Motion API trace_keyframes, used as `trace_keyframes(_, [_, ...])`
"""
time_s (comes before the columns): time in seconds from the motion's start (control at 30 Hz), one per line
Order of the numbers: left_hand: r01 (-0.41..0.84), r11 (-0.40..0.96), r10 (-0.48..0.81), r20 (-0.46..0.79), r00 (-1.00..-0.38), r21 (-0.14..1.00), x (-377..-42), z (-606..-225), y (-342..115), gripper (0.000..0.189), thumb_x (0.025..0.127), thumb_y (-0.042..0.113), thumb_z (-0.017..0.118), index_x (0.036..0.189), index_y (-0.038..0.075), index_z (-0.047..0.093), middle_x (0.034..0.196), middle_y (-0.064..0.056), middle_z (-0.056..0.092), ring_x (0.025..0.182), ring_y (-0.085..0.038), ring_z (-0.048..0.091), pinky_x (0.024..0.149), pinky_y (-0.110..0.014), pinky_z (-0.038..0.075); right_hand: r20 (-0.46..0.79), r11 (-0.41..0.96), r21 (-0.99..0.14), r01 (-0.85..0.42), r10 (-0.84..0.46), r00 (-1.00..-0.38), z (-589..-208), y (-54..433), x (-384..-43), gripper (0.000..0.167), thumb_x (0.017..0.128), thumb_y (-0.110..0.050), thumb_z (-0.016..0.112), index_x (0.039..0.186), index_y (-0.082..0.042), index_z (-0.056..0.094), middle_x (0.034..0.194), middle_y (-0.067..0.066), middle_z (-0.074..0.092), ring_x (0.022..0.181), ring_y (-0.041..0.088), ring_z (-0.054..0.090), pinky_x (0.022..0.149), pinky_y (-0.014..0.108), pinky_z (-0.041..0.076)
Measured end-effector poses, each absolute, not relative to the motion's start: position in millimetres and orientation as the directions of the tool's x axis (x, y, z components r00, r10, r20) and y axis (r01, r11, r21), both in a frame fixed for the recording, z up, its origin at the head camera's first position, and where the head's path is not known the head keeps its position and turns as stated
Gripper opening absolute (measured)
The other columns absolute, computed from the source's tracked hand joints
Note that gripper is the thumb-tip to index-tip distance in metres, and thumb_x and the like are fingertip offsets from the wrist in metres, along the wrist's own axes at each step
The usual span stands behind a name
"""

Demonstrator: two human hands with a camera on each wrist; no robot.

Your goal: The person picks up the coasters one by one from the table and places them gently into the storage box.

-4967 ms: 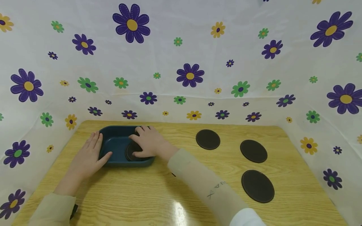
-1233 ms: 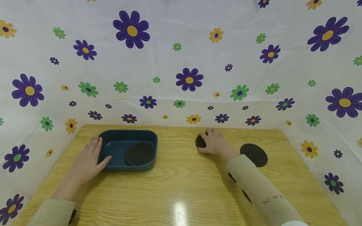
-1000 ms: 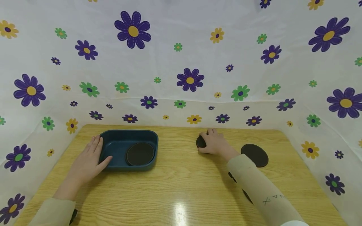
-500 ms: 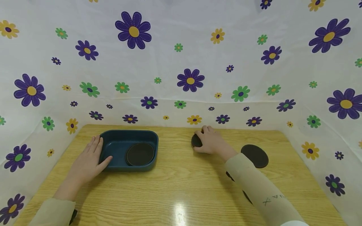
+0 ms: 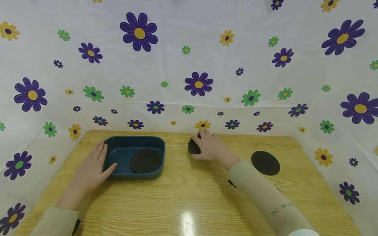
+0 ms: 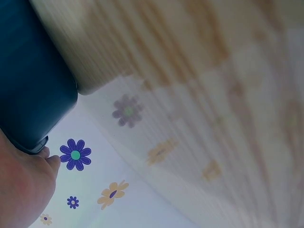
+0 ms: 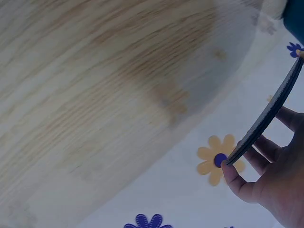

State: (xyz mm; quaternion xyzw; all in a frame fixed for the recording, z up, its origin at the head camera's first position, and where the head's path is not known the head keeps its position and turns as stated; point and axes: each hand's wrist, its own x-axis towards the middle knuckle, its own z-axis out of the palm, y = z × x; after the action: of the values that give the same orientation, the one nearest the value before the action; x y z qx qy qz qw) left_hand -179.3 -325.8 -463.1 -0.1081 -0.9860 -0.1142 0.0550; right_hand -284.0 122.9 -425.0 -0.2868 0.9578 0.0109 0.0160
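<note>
My right hand grips a round black coaster by its edges, thumb on the near side and fingers on the far side. In the right wrist view the coaster shows edge-on, lifted above the wood. My left hand lies with straight fingers along the left end of a dark blue rectangular tub, its thumb over the near rim. Inside the tub, at its right end, lies another black coaster. The left wrist view shows the tub's side with the left hand against it.
A black coaster lies flat on the wooden table to the right. Nearer, the right forearm hides most of another coaster. White flowered cloth stands around the table's back and sides.
My right hand has left the tub, where a coaster now lies, and taken the back coaster from the table. It has carried that coaster left toward the tub. The left hand has stayed put.
</note>
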Motion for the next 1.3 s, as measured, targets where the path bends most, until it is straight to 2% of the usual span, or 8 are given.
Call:
trace_keyframes(0.2, [0.232,0.95,0.207,0.137,-0.969,0.209,-179.2,-463.9,-326.3,0.094,0.107,0.05,0.056,0.165,-0.013,0.015,0.172,-0.036,0.014,0.163,-0.051,0.011,0.135,-0.059,0.012,-0.015,0.808,0.006,-0.59,-0.59,-0.808,-413.9,107.5,-276.8,0.076,0.092,-0.057,0.07,0.156,-0.021,0.05,0.151,0.019,0.048,0.138,0.039,0.047,0.105,0.061,0.05])
trace_keyframes(0.4, [0.225,0.952,0.201,0.13,-0.971,0.209,-179.2,-462.7,-325.2,0.095,0.106,0.05,0.056,0.165,-0.013,0.015,0.172,-0.036,0.015,0.163,-0.051,0.012,0.133,-0.063,0.017,0.005,0.774,0.007,-0.633,-0.633,-0.774,-405.2,90.5,-271.9,0.078,0.092,-0.057,0.07,0.158,-0.021,0.048,0.151,0.018,0.046,0.138,0.038,0.046,0.105,0.06,0.049])
trace_keyframes(0.6, [0.223,0.952,0.199,0.13,-0.971,0.21,-178.3,-462.5,-325.2,0.095,0.106,0.05,0.057,0.165,-0.012,0.014,0.172,-0.036,0.015,0.163,-0.051,0.013,0.133,-0.063,0.018,0.022,0.741,0.024,-0.671,-0.672,-0.74,-395.2,71.0,-267.7,0.078,0.093,-0.058,0.069,0.159,-0.022,0.047,0.152,0.017,0.046,0.138,0.037,0.046,0.104,0.057,0.05])
trace_keyframes(0.83, [0.231,0.949,0.207,0.129,-0.97,0.212,-178.5,-462.3,-325.9,0.095,0.107,0.05,0.056,0.165,-0.012,0.015,0.173,-0.036,0.014,0.163,-0.051,0.012,0.134,-0.061,0.014,0.03,0.715,0.061,-0.696,-0.699,-0.715,-394.9,48.4,-267.6,0.08,0.092,-0.063,0.066,0.159,-0.026,0.046,0.152,0.013,0.046,0.136,0.033,0.045,0.097,0.049,0.049])
trace_keyframes(1.3, [0.243,0.946,0.214,0.152,-0.965,0.216,-178.0,-464.8,-326.9,0.094,0.107,0.05,0.055,0.165,-0.012,0.014,0.173,-0.036,0.015,0.163,-0.05,0.011,0.136,-0.057,0.008,0.008,0.633,0.156,-0.759,-0.769,-0.639,-400.7,2.8,-265.4,0.081,0.092,-0.07,0.061,0.161,-0.031,0.042,0.156,0.008,0.043,0.14,0.027,0.041,0.106,0.048,0.047])
